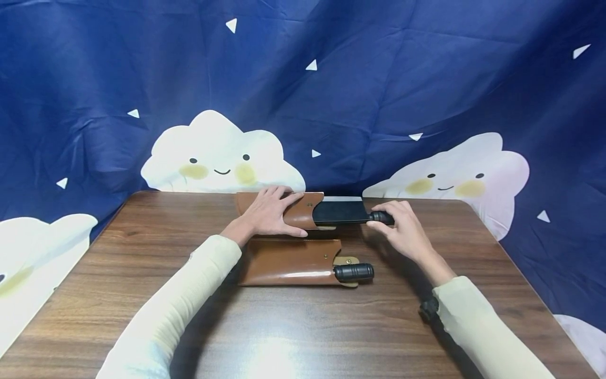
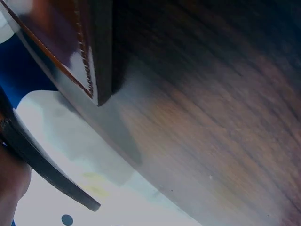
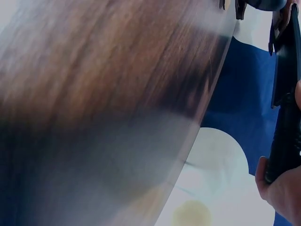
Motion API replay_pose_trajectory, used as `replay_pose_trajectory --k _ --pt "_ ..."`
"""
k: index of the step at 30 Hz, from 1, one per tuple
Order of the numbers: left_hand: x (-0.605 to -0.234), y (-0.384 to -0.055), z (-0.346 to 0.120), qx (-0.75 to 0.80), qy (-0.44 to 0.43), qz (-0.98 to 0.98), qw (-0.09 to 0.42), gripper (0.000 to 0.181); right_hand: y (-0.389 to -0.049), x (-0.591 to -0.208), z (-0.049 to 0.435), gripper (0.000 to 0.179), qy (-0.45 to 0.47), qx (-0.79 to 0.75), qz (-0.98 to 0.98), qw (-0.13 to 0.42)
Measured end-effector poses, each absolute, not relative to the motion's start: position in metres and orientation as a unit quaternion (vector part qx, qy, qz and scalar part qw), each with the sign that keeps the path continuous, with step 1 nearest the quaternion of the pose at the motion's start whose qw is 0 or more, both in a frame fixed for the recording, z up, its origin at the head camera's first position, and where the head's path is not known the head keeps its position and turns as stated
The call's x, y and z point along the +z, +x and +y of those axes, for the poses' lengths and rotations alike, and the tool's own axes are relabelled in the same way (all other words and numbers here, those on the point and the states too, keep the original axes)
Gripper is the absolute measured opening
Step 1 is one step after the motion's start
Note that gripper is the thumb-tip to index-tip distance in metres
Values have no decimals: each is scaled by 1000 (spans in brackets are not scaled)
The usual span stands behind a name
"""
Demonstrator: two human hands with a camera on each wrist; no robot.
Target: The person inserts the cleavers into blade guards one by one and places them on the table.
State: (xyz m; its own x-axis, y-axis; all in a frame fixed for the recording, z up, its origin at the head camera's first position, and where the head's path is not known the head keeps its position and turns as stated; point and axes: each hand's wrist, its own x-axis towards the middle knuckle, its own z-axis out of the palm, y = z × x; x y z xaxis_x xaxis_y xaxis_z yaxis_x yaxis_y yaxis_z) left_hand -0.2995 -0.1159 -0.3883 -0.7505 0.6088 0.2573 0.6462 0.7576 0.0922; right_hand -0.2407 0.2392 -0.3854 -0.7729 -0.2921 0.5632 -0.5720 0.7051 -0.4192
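My left hand [image 1: 271, 213] grips a brown leather sheath [image 1: 302, 215] near the table's far edge, fingers across its face and thumb along its near side. A cleaver with a black blade [image 1: 341, 212] and pale edge sits partly inside that sheath. Its ribbed black handle [image 3: 283, 141] is held by my right hand [image 1: 403, 227], thumb on the near side. Closer to me lies a second brown sheath [image 1: 289, 263], with another black handle [image 1: 354, 271] sticking out of its right end. In the left wrist view, a dark sheath edge [image 2: 51, 174] shows beside a finger.
The wood-grain table [image 1: 303, 326] reaches back to a dark blue curtain [image 1: 350, 79] printed with white clouds. An unfastened tan strap [image 1: 347, 260] with a snap stands out from the nearer sheath. A small black object [image 1: 428, 309] is at the right sleeve's cuff.
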Motion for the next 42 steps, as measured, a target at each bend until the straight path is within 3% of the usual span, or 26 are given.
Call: replay_pose_trajectory --k 15,42 --pt "-385 -298 -109 -79 -334 -934 96 110 -242 -390 228 29 275 308 -874 257" --pt "-385 -299 -91 -77 -342 -931 96 110 -237 -387 208 27 299 303 -882 201"
